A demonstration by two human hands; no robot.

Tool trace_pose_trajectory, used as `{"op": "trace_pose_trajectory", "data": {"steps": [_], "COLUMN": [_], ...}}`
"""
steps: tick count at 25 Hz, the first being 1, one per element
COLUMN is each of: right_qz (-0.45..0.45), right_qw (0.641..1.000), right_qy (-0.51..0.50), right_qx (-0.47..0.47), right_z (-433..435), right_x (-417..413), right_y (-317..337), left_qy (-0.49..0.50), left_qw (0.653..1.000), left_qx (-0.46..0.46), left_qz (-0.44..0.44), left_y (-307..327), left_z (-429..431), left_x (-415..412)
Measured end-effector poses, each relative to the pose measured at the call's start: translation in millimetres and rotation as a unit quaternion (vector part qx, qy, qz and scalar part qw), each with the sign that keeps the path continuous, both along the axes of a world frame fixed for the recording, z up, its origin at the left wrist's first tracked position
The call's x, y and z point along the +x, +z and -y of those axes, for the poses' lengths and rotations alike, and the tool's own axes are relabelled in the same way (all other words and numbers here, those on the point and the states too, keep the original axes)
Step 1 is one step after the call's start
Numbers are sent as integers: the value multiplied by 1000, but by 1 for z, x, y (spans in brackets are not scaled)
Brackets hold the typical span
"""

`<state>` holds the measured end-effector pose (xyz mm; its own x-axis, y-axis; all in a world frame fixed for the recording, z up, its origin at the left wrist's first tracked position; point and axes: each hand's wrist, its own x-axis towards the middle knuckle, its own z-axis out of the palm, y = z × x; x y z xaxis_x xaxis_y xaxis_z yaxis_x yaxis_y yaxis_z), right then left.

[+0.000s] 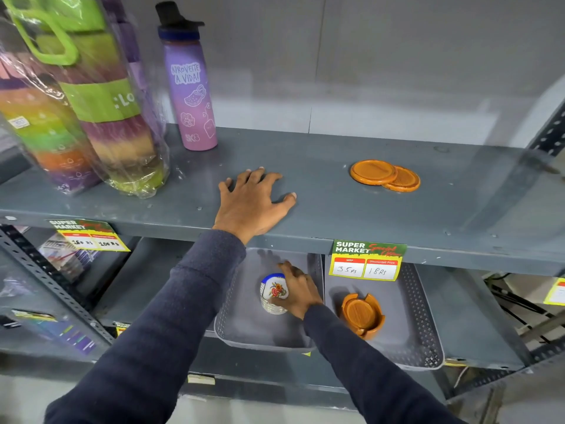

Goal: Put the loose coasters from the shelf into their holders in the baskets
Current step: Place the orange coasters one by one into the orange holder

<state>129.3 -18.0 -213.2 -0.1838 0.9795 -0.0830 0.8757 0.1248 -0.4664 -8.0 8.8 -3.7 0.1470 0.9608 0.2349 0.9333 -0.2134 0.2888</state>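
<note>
On the lower shelf, a person's right hand (298,290) is pinching a stiff, light floral coaster (276,289) by its rim into its holder (272,307), left hand (252,203) resting open above beside two orange coasters (384,175).

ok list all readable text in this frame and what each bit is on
"APROVEITE A VIDA!" on the purple bottle
"SUPER MARKET", "MRP", "35 Rs", "Discounted Price", "18 Rs" on the right shelf tag
"SUPER MARKET" on the left shelf tag; its prices are too blurred to be sure of
":Lo", cut off, on the green band of the wrapped bottle pack
Small mark near the purple bottle's base: unreadable
</note>
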Motion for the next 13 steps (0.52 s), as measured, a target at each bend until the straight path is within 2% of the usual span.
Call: {"op": "trace_pose_trajectory", "data": {"steps": [2,4,6,9,11,13], "right_qz": [-35,-98,-172,-271,-305,-331], "right_qw": [995,976,940,879,827,797], "right_qy": [31,52,59,52,33,-3], "right_qx": [86,189,289,388,471,505], "right_z": [13,31,53,86,96,90], "right_x": [-1,-5,-10,-12,-2,16], "right_y": [26,57,90,153,199,236], "left_qy": [-2,-1,-2,0,-8,-11], "left_qw": [1000,1000,999,998,997,997], "left_qx": [-4,-15,-27,-49,-60,-58], "left_qz": [-1,-8,-18,-39,-53,-57], "left_y": [1,1,2,1,2,2], "left_z": [1,0,0,-2,-2,-2], "left_x": [0,0,3,4,3,2]}}
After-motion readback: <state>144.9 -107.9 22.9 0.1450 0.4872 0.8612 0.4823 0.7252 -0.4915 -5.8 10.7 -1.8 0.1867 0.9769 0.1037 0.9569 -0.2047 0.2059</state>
